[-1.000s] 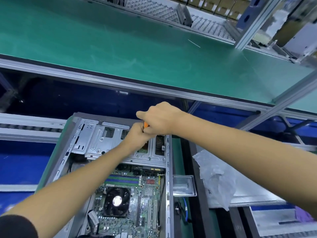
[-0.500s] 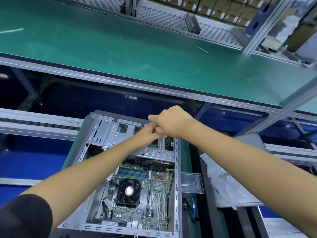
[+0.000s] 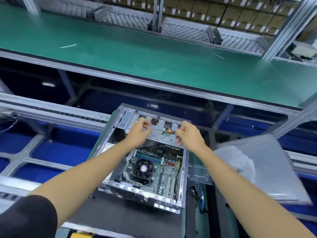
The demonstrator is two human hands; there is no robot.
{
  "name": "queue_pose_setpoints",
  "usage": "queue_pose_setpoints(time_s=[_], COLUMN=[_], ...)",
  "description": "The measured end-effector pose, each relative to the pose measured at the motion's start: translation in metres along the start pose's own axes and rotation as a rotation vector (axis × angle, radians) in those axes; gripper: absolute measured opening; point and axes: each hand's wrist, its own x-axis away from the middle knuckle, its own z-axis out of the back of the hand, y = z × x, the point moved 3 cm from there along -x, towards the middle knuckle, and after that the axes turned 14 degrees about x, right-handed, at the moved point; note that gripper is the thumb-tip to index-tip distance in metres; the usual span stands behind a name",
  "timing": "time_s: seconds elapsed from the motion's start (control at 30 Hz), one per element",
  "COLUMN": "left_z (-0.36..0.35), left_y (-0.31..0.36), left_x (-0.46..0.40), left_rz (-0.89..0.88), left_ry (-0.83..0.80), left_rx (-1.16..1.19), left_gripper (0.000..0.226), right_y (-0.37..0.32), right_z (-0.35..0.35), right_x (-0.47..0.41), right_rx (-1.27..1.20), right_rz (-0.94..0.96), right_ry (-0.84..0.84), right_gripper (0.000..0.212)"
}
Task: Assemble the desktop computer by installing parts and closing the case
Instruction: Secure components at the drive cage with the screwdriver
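The open grey computer case (image 3: 109, 134) lies on its side in front of me, showing the green motherboard (image 3: 164, 170) and the black CPU fan (image 3: 143, 168). Both hands hover over the silver drive cage (image 3: 163, 123) at the case's far end. My right hand (image 3: 188, 134) is closed around a screwdriver (image 3: 169, 130) with an orange and black handle, its shaft pointing left. My left hand (image 3: 139, 133) has its fingers pinched together near the shaft's tip; whether they hold anything small is hidden.
A clear plastic tray (image 3: 199, 174) sits against the case's right side, with blue cables (image 3: 202, 194) below it. A crumpled plastic bag (image 3: 235, 160) lies on a grey panel (image 3: 274, 177) to the right. A green conveyor belt (image 3: 154, 54) runs across beyond the case.
My hands, pressed together over the drive cage before, have moved apart, so the screwdriver's shaft now shows between them. My view has pulled back and shows the whole case.
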Motion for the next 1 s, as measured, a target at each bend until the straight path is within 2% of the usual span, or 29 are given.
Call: queue_pose_setpoints(time_s=[0.07,0.17,0.23,0.27,0.37,0.4,0.47,0.57,0.63,0.73,0.87,1.0], left_z=[0.001,0.005,0.010,0.013,0.029,0.036,0.052,0.083,0.105,0.131,0.155,0.168], left_y=[0.001,0.003,0.005,0.005,0.002,0.000,-0.010,-0.026,-0.035,-0.060,-0.100,-0.132], left_x=[0.022,0.057,0.083,0.097,0.137,0.150,0.178,0.214,0.233,0.255,0.273,0.279], left_rz=[-0.028,-0.037,-0.033,-0.033,-0.100,-0.136,-0.155,-0.091,-0.084,0.022,0.251,0.330], left_ry=[0.048,0.134,0.188,0.200,0.285,0.323,0.397,0.578,0.642,0.559,0.259,0.023], left_rx=[-0.035,-0.057,-0.079,-0.100,-0.316,-0.378,-0.378,-0.341,-0.324,-0.245,-0.315,-0.438], left_gripper=[0.013,0.013,0.022,0.025,0.008,0.010,0.016,0.022,0.020,0.015,0.010,0.026], right_y=[0.005,0.005,0.001,-0.002,-0.010,-0.014,-0.020,-0.026,-0.030,-0.042,-0.063,-0.071], right_z=[-0.024,-0.054,-0.067,-0.071,-0.076,-0.077,-0.082,-0.095,-0.105,-0.124,-0.154,-0.192], right_x=[0.022,0.049,0.064,0.073,0.099,0.106,0.123,0.148,0.161,0.176,0.191,0.201], right_rx=[-0.320,-0.485,-0.542,-0.555,-0.537,-0.518,-0.466,-0.389,-0.324,-0.198,0.021,0.090], right_rz=[-0.057,-0.099,-0.091,-0.084,-0.049,-0.035,-0.004,0.033,0.070,0.137,0.221,0.242], right_ry=[-0.084,-0.191,-0.238,-0.258,-0.282,-0.287,-0.295,-0.284,-0.259,-0.200,-0.029,0.040], right_gripper=[0.021,0.014,0.017,0.021,0.031,0.032,0.032,0.036,0.037,0.034,0.037,0.029])
